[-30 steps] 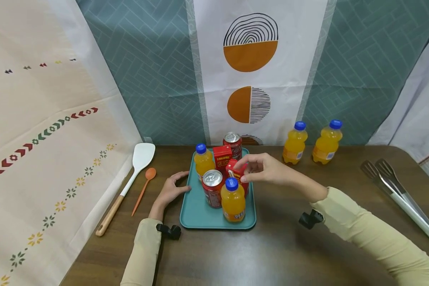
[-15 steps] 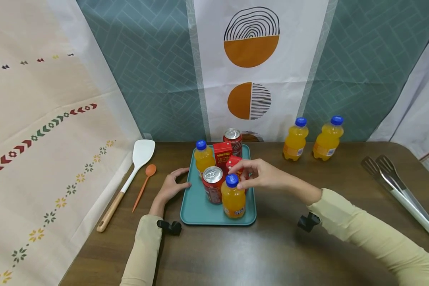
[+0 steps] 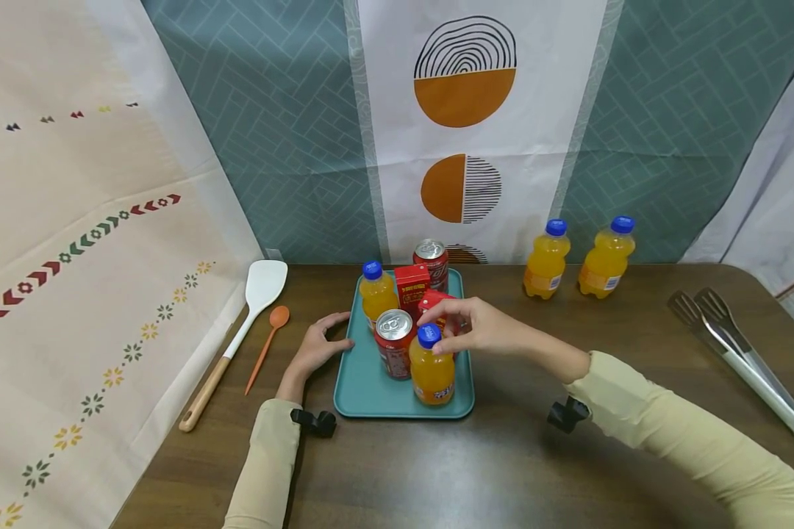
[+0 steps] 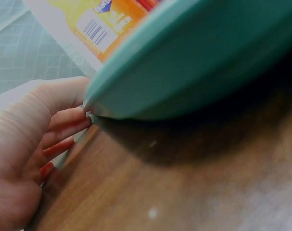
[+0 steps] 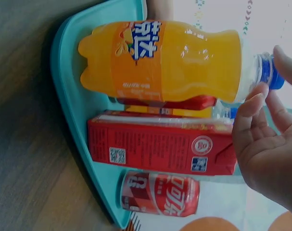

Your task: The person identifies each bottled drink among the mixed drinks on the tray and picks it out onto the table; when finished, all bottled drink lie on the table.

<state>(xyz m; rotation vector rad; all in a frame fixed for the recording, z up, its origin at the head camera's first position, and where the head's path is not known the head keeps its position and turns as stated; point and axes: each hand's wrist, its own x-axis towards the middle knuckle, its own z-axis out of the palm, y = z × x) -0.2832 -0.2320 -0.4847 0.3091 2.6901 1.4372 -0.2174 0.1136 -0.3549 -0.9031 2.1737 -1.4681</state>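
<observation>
A teal tray (image 3: 357, 397) bears two orange soda bottles, two cola cans and two red drink cartons. My right hand (image 3: 479, 327) is at the blue cap of the front orange soda bottle (image 3: 431, 376), pinching it between thumb and fingers; the bottle stands upright on the tray. In the right wrist view a red carton (image 5: 160, 144) and a cola can (image 5: 160, 193) stand beside that bottle. My left hand (image 3: 317, 349) touches the tray's left rim, its fingers relaxed and spread. The left wrist view shows the fingertips (image 4: 78, 91) against the tray edge.
Two more orange soda bottles (image 3: 546, 261) stand at the back right. Metal tongs (image 3: 744, 360) lie at far right. To the left lie a white spatula (image 3: 265, 286) with a wooden handle and an orange spoon (image 3: 278, 317). A patterned cloth (image 3: 304, 147) hangs behind the table.
My right hand has moved from above the red carton forward and down to the front bottle's cap. The left hand has stayed at the tray's rim.
</observation>
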